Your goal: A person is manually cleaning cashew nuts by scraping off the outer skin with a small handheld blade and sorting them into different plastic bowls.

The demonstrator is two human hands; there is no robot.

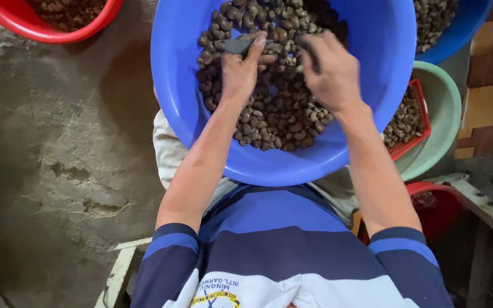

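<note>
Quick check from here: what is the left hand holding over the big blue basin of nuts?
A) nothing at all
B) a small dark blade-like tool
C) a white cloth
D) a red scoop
B: the left hand grips a small dark blade-like tool above the dark nuts in the blue basin.

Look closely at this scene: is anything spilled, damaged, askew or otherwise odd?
Nothing stands out. The nuts stay inside the blue basin on the person's lap; none show on the floor. The left hand grips a small dark blade; the right hand reaches into the pile.
</note>
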